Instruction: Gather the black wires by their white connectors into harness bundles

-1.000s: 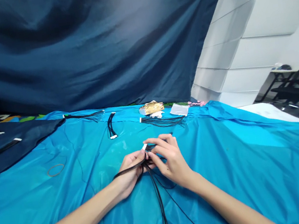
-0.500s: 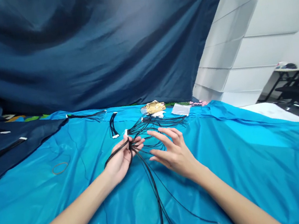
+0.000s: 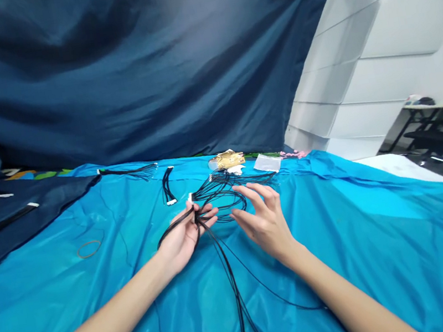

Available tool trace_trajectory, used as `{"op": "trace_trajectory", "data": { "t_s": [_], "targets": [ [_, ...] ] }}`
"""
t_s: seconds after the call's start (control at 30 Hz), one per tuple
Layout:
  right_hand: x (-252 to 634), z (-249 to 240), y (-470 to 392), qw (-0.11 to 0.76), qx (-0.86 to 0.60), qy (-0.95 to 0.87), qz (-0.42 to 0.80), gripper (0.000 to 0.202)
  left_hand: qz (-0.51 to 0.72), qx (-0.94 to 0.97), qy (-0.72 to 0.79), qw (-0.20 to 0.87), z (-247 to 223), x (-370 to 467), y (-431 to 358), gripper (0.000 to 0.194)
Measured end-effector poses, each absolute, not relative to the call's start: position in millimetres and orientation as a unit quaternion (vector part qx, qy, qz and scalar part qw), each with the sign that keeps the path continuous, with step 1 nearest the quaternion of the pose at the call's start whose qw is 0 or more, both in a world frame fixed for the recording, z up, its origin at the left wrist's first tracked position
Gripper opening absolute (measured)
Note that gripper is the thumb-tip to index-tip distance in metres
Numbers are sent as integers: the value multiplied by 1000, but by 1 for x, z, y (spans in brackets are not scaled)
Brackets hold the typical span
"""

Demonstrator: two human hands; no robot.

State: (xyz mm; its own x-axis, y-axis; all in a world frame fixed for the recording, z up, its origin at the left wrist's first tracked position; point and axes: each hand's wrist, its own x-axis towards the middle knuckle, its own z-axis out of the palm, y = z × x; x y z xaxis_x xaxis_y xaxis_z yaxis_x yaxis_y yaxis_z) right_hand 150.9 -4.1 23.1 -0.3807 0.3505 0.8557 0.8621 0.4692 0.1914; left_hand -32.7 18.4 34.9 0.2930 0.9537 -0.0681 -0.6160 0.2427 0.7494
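Note:
My left hand (image 3: 181, 239) is closed on a bundle of thin black wires (image 3: 232, 282) near their white connector (image 3: 191, 197). Some wires loop back over the palm, others hang toward the front edge, and one strays right under my right forearm. Curved wire loops (image 3: 244, 203) spread between the two hands. My right hand (image 3: 266, 223) is raised just right of these loops, fingers apart and curled, holding nothing. Behind the hands lies another black wire bundle (image 3: 255, 177) on the blue sheet (image 3: 116, 295).
A short black cable (image 3: 166, 187) and a longer one (image 3: 125, 173) lie at the back. Near them are a gold packet (image 3: 229, 159) and a clear bag (image 3: 268, 163). A rubber band (image 3: 89, 249) is at left. More cables (image 3: 8, 225) rest on dark cloth.
My right hand has moved a little to the right, away from the wires. My left hand has shifted slightly right with the bundle, and the stray wire's end has moved right.

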Motion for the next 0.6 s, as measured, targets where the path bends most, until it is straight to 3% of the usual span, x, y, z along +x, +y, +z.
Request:
{"op": "trace_trajectory", "data": {
  "t_s": [0.13,0.27,0.6],
  "targets": [
    [147,24,-10,407,-337,-757,-385,23,540,280,280,743,34,-31,20,21],
    [142,24,-13,395,-239,-780,-423,19,541,273,263,750,31,-31,22,21],
    [137,21,-16,425,-209,-826,-307,20,533,290,257,752,32,-32,18,20]
  ]
}}
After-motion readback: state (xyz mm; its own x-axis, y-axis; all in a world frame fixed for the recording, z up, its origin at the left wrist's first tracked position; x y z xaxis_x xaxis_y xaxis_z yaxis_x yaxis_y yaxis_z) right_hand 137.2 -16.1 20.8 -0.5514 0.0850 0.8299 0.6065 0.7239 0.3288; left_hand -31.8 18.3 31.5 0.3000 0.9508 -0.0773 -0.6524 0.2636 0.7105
